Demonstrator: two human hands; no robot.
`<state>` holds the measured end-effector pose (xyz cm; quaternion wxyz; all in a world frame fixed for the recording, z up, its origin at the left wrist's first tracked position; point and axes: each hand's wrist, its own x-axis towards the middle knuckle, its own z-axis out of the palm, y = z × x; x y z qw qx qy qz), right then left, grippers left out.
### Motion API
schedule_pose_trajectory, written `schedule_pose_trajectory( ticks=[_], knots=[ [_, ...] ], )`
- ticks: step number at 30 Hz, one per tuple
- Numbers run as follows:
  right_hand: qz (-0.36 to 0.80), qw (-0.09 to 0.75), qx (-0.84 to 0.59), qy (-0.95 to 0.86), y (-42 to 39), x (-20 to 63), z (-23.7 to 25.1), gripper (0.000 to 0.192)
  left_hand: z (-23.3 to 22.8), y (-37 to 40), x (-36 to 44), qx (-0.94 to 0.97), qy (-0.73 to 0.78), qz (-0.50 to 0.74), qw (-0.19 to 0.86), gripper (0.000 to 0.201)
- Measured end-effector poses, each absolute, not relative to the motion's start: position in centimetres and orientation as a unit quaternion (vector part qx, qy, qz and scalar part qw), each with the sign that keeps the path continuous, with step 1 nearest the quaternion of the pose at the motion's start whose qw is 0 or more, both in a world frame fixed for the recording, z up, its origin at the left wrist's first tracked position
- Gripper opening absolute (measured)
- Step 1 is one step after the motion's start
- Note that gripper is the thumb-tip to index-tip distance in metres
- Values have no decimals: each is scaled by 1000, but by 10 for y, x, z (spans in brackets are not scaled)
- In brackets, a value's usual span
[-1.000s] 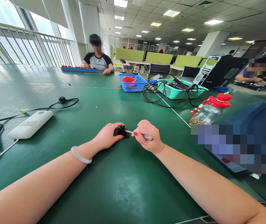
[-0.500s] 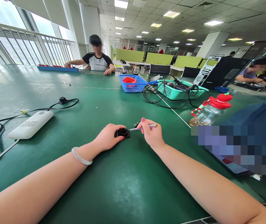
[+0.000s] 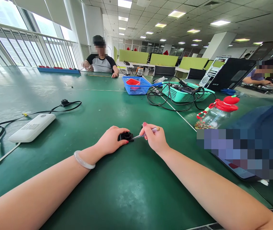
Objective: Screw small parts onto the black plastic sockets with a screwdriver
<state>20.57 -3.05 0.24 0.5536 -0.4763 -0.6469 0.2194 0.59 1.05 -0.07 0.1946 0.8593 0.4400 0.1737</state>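
My left hand (image 3: 111, 139) pinches the left end of a small black part (image 3: 127, 136) between thumb and fingers. The part is flat with a raised, rounded middle, and it rests on the green table (image 3: 98, 191). My right hand (image 3: 154, 136) is closed round the clear handle of a slim screwdriver (image 3: 138, 136), which has a gold-coloured end. Its thin metal shaft slants left and down, the tip at the right edge of the black part; whether it touches is too small to tell. Behind my right fingers a small dark item is mostly hidden.
A white power bank-like box (image 3: 32, 127) with black cables lies to the left. Ahead stand a blue basket (image 3: 136, 88) and a green basket (image 3: 174, 95) with tangled cables. A red-lidded bottle (image 3: 213, 116) and dark blue cloth (image 3: 263, 123) are at right. A person (image 3: 102, 62) sits across.
The screwdriver's tip has shifted down, from the part's upper right to its lower right edge. My left hand stays in place. The person across has drawn an arm back from the blue tray.
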Motion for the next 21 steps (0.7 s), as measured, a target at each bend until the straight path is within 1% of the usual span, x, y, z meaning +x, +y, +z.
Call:
schedule_pose_trajectory(
  ticks=[2,6,9,13,16,19,21],
  knots=[
    [190,526,-476,-679,-31,205,3,52,-1,11,5,860,440,174,191,45],
    [77,486,-457,-740,-35,203,3,49,-2,12,5,862,438,175,183,46],
    [40,475,-423,-771,-37,203,1,47,-2,13,6,863,439,175,179,45],
    [40,457,-376,-805,-38,204,-1,43,-3,13,5,863,438,178,178,45],
    [60,441,-371,-815,-38,203,0,41,-4,13,5,864,436,180,174,45],
    [97,459,-377,-799,-38,204,2,43,-2,13,5,864,436,177,176,44],
    [122,491,-382,-774,-38,205,3,46,-2,12,5,863,438,174,181,44]
  ],
)
